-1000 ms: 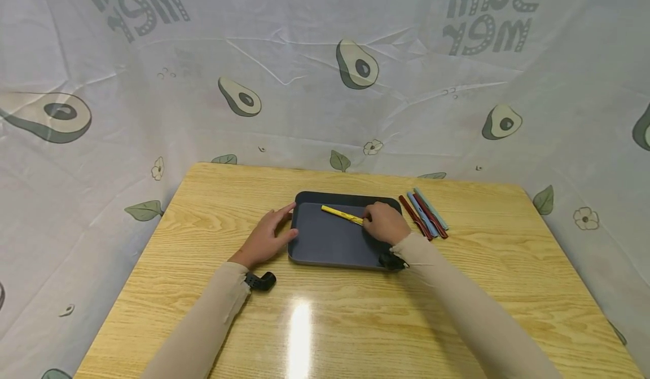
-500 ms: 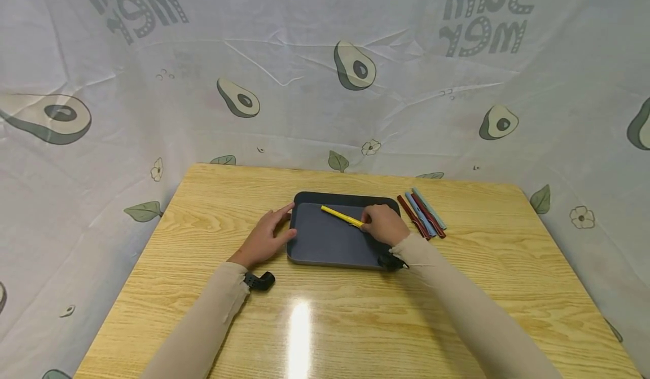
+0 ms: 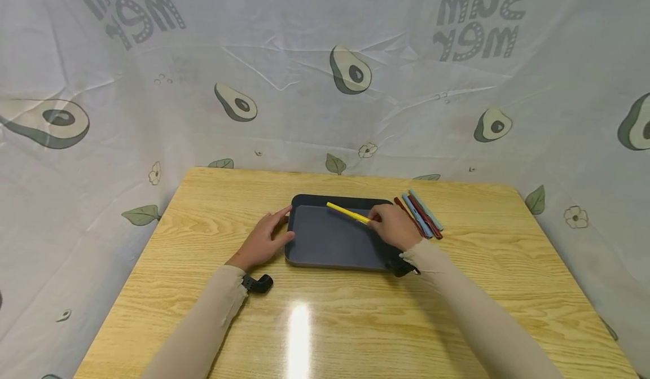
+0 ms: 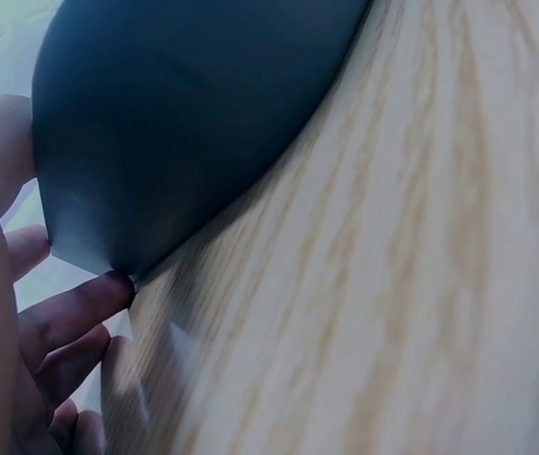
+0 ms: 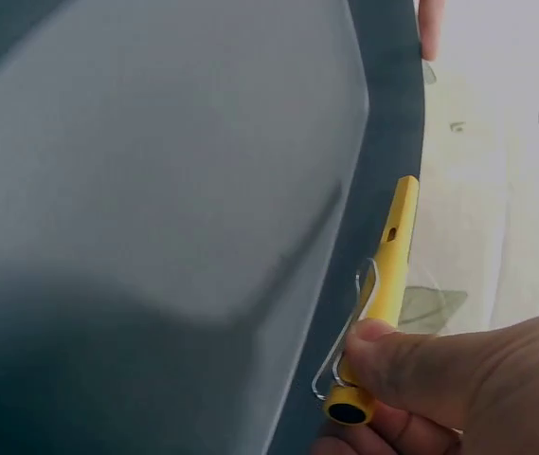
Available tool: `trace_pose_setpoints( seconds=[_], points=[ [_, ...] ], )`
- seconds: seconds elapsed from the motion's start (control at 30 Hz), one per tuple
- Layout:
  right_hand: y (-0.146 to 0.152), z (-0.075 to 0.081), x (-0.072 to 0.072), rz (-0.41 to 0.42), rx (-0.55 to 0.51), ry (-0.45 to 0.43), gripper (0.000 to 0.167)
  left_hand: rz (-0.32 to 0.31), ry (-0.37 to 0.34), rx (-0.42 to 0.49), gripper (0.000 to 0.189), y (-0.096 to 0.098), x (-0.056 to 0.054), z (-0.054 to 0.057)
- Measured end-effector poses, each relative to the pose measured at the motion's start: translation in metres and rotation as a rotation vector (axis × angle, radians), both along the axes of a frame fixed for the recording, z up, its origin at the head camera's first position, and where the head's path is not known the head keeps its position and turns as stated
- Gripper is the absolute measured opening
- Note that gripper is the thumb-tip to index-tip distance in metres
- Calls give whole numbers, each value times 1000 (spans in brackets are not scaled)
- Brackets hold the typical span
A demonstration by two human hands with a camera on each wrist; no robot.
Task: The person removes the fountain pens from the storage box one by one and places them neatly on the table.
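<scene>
My right hand (image 3: 396, 225) pinches a yellow pen (image 3: 347, 212) near its clip end, between thumb and fingers. In the right wrist view the pen (image 5: 394, 270) shows a wire clip and a dark round cap end, and it points away from the hand. It is held above a dark grey rectangular tray (image 3: 330, 249), its shadow falling on the tray floor. At the tray's left side, my left hand (image 3: 264, 241) rests with fingers spread, touching the edge. The left wrist view has its fingertips against the tray's outer wall (image 4: 184, 123).
Several dark red and light blue pens (image 3: 417, 215) lie side by side on the wooden table (image 3: 244, 334), just right of the tray. A printed cloth (image 3: 294, 114) hangs behind the table. Black camera mounts (image 3: 258, 283) sit on both wrists.
My right hand has shifted slightly to the right with the yellow pen, which has risen off the tray floor. My left hand stays at the tray's edge.
</scene>
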State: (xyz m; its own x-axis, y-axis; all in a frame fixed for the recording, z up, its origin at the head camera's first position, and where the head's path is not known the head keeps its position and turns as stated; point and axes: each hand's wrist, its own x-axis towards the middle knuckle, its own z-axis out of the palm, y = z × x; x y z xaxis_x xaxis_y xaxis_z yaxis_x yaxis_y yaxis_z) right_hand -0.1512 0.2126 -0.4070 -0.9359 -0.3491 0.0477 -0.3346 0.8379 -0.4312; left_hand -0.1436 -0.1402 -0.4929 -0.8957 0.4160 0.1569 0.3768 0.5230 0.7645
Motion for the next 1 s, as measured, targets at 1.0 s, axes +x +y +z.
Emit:
trace_pose_setpoints(
  seconds=[1.0],
  points=[
    [96, 26, 5, -248, -136, 90, 16, 0, -5, 12, 69, -1, 3, -2]
  ],
)
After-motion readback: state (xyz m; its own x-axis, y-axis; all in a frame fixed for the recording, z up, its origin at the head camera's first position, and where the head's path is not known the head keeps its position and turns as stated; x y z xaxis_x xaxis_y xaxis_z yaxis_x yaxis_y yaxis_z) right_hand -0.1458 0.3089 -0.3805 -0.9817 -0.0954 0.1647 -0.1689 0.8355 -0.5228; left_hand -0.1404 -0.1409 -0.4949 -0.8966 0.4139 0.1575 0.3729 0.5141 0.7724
